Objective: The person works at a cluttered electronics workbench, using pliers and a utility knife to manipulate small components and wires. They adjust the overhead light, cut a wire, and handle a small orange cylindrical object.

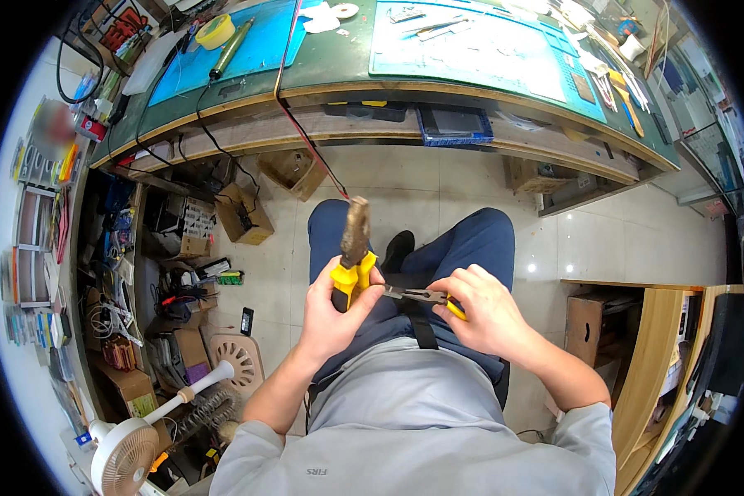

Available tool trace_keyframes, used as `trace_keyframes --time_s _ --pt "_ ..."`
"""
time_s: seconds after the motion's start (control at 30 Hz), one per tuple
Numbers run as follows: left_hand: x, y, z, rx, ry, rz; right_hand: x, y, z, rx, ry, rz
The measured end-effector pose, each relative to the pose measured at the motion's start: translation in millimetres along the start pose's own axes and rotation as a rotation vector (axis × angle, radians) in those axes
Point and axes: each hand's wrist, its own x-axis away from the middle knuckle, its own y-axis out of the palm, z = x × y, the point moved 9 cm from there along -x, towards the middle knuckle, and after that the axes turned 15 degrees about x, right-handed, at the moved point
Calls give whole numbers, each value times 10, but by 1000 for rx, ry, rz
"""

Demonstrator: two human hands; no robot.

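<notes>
My left hand is closed around a pair of combination pliers, with rusty, worn jaws pointing up and away from me and yellow-and-black handles. My right hand grips long-nose pliers with yellow handles. Their narrow jaws point left, reaching to the fingers of my left hand. Whether these jaws hold anything small there I cannot tell. A red-and-black wire hangs from above the bench and ends in view at the tip of the combination pliers. Both tools are above my lap.
A workbench spans the far side, with blue mats, a soldering iron-like green tool and tweezers. Under it stand cardboard boxes. Crowded shelves line the left, near a white fan. A wooden cabinet stands at right.
</notes>
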Motion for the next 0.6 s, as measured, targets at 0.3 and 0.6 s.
trace_keyframes --time_s 0.3,0.6 --pt "-15 203 77 -260 -21 -169 -36 -85 -63 152 -109 -63" --pt "64 31 -81 -182 -102 -109 -13 90 214 -97 154 -344"
